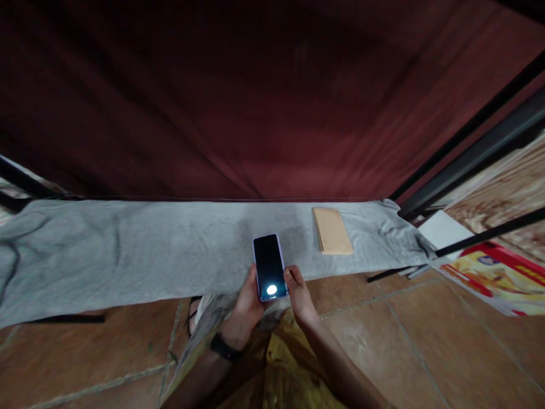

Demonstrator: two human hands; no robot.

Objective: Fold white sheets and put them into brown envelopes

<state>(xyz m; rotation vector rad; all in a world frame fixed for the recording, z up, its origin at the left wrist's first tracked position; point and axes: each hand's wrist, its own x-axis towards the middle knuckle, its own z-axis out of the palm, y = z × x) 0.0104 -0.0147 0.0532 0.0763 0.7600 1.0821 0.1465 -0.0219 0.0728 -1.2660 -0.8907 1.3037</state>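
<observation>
A smartphone (269, 264) with a pale purple edge is held upright in front of me, its screen dark except for a bright white spot near the bottom. My left hand (247, 300) grips the phone's left side, with a dark band on that wrist. On the opposite side, my right hand (297, 288) is closed at the phone's lower right edge, fingers curled. Beyond the phone, a tan notebook or envelope (334, 231) lies on the grey cloth (170, 244), touched by neither hand.
A dark red curtain (255, 113) hangs behind the cloth-covered surface. Black metal bars (464, 165) slant along the right. A red and yellow box (502, 275) and a white sheet (445, 230) sit at the right. Brown tiles (374, 335) cover the floor.
</observation>
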